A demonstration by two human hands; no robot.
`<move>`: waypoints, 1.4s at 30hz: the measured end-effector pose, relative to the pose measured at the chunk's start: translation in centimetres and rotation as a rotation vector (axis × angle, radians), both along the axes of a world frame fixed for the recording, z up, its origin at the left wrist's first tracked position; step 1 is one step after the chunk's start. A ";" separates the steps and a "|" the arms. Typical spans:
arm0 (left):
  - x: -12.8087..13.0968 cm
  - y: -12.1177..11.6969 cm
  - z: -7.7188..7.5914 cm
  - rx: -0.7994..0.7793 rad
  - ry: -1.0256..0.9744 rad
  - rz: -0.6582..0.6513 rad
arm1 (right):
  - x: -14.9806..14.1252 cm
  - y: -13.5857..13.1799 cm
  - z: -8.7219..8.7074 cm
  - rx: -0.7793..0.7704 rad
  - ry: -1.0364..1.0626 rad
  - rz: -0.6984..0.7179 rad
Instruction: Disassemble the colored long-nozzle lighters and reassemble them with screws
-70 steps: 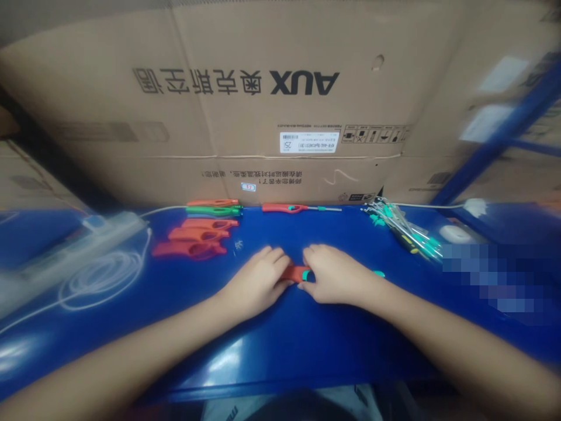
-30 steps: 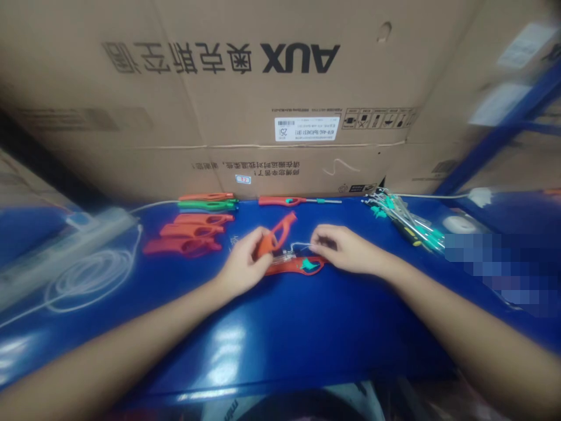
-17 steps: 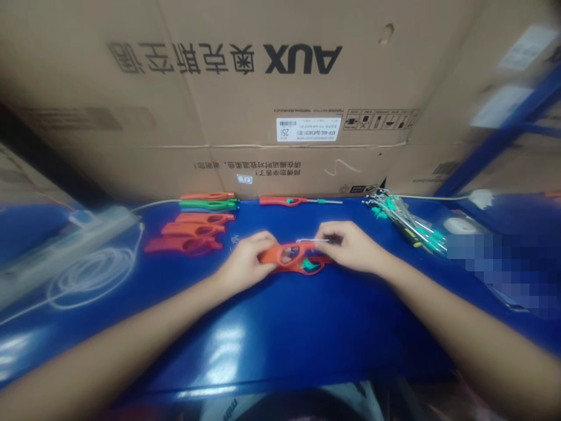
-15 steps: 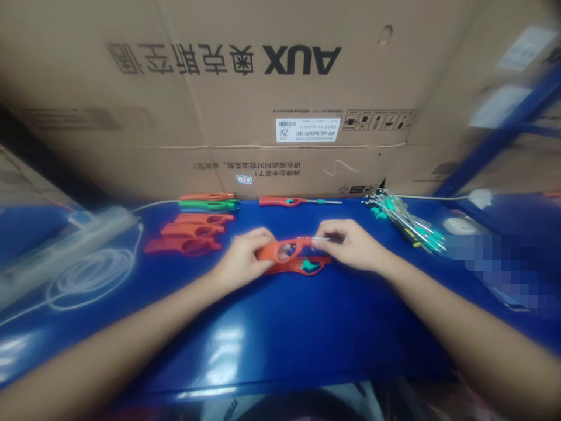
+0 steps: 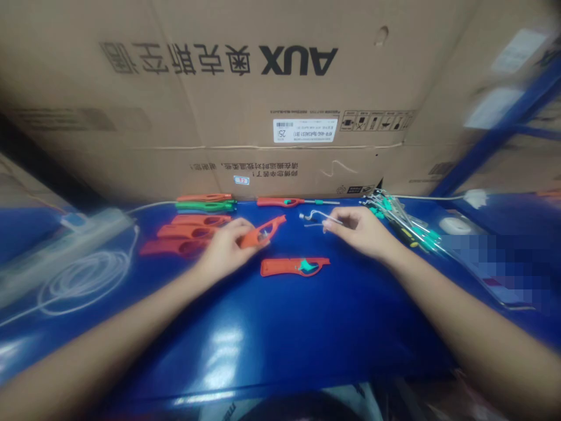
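My left hand (image 5: 228, 242) is closed on an orange lighter casing (image 5: 258, 233), whose narrow end tilts up to the right; something small and pale shows in its trigger opening. In my right hand (image 5: 357, 228) is a thin metal lighter tube (image 5: 333, 219) with bent wire trailing from its left end, pinched between thumb and fingers. Tube and casing are apart. On the table below them lies an orange casing half (image 5: 280, 268) with a green trigger (image 5: 307, 266) in it. Behind, a red long-nosed lighter (image 5: 274, 202) with a metal tube lies against the carton.
Several orange casings (image 5: 182, 245) and a green casing (image 5: 204, 205) lie at the left. A power strip (image 5: 83, 240) and coiled white cable (image 5: 94, 275) are farther left. At the right are metal tubes with green parts (image 5: 414, 225). A large carton (image 5: 219, 128) walls off the back.
My hands have moved apart. The metal tube has come away from the casing in my left hand. That casing has moved left and up, uncovering the casing half on the table.
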State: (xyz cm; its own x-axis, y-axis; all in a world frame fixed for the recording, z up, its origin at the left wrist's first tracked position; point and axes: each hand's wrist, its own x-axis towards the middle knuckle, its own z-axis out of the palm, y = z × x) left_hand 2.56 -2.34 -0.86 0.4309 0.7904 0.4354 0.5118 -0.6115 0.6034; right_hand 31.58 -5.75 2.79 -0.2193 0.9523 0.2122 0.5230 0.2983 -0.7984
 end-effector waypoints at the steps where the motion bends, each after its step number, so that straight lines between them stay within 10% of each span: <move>1: 0.1 0.0 -0.1 -0.021 -0.013 0.013 | 0.0 0.0 0.0 -0.005 -0.008 -0.002; 16: 3.7 -3.8 -0.1 -0.716 -0.452 -0.240 | -4.3 -3.5 -0.8 0.115 -0.339 0.116; 27: 2.4 -3.4 -1.0 -0.132 0.038 -0.188 | -3.7 -3.2 -1.1 0.045 -0.664 0.236; 37: 2.4 -3.4 -0.9 -0.122 0.152 -0.252 | -3.9 -3.3 -1.3 0.000 -0.673 0.256; 42: 1.6 -2.8 -0.2 -0.153 0.246 -0.215 | -1.3 -1.0 -0.4 -0.059 -0.726 -0.072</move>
